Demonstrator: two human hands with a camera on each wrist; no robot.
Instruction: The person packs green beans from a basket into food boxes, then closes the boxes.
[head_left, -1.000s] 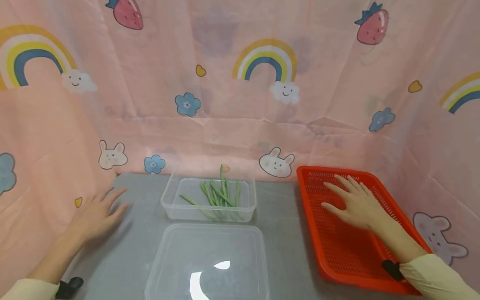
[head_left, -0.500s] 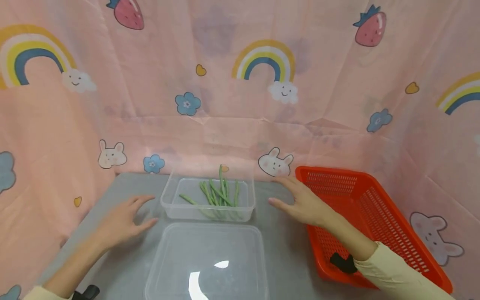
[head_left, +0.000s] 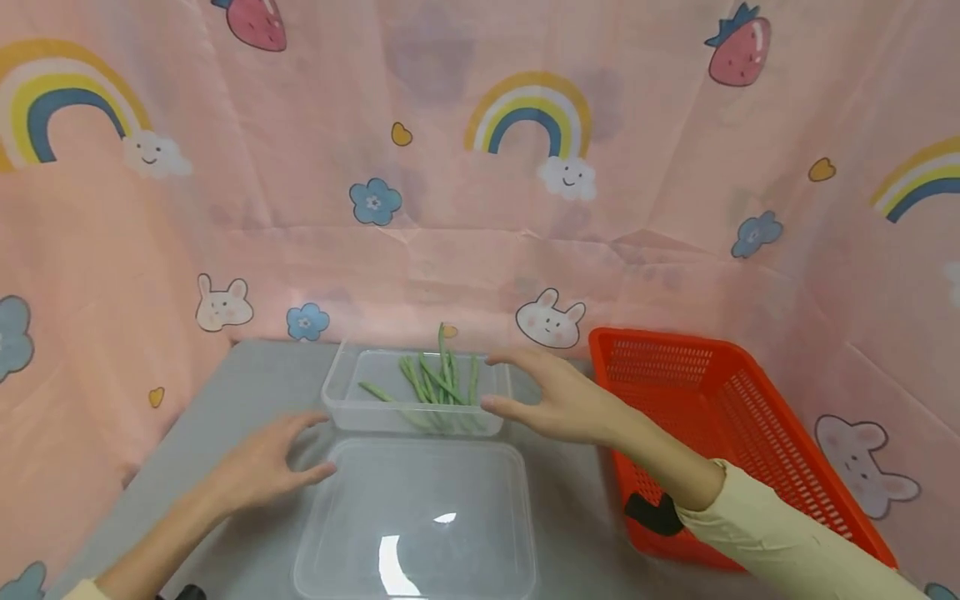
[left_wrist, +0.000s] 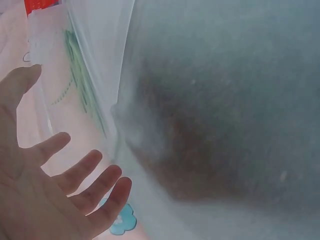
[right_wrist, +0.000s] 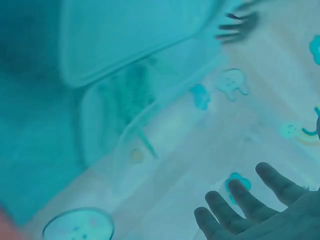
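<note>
1. Green beans: a small bunch of long thin green beans (head_left: 438, 385) lying inside the small clear plastic tub (head_left: 352, 412) at the back of the grey tabletop (head_left: 247, 392), one stalk leaning up over the far rim. None lifted out, none in either hand.
2. Nearer tub: larger clear plastic rectangular container (head_left: 416, 521) just in front of the small tub, holding nothing visible but a glare of light.
3. Red perforated plastic basket (head_left: 720, 417) standing to the right, well apart from the beans, with nothing seen in its visible part.
4. Right hand (head_left: 558, 400): fingers spread wide and straight, hovering at the right end of the small tub, above its rim and near the beans; gripping nothing. Contact with the rim impossible to tell.
5. Left hand (head_left: 262, 462): fingers spread and relaxed, low over the tabletop at the left front corner of the tubs, holding nothing; wrist view showing the same wide palm (left_wrist: 45, 190) just beside the clear wall.
6. Judged progress: very start of the work. Beans untouched in their tub; grasping, lifting and any moving of beans or tub all left to do.
</note>
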